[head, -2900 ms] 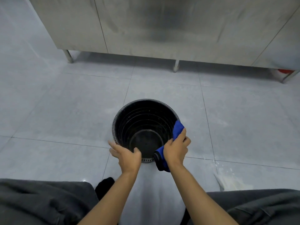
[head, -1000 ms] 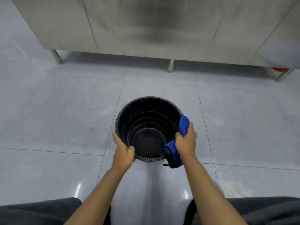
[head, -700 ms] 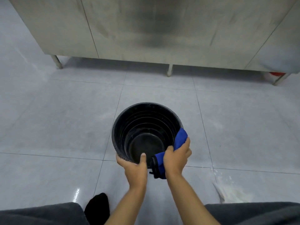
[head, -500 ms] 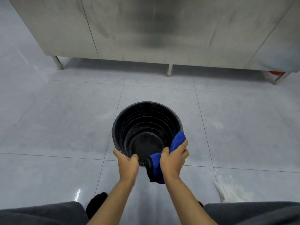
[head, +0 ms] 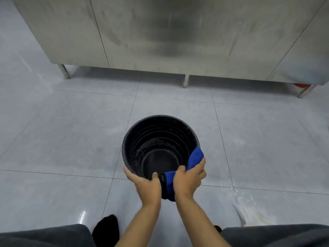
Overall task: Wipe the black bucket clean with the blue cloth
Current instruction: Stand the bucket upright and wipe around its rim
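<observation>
— How do the two grips stand?

— The left hand [head: 147, 188] is clamped on the near rim of the black bucket [head: 156, 138]: thumb hooked over the edge inside, fingers curled round the outside wall. The right hand [head: 189, 177] is clenched on the blue cloth [head: 195, 157], pressing it onto the rim just to the right of the left hand, so the two hands sit side by side, almost touching.

— And the cloth itself?

— One cloth, draped over the bucket's near-right rim. Part of it runs up along the rim beyond the fingers, part hangs down the outside between the wrists, where a dark edge shows.

— Where is the bucket?

— One bucket, on the grey tiled floor [head: 71, 143], mouth up and facing the camera, so the ribbed inner wall and round bottom are in full view. I cannot tell whether it sits flat or is tipped a little.

— Anything else round it?

— Beyond the bucket stands one steel cabinet [head: 160, 32] on short legs, three legs showing. Nearer than the bucket, one dark shoe [head: 106, 227] to the left, and grey trouser legs [head: 44, 236] on both sides. To the right of the bucket, whitish powder smears [head: 252, 214] lie on the tiles.
</observation>
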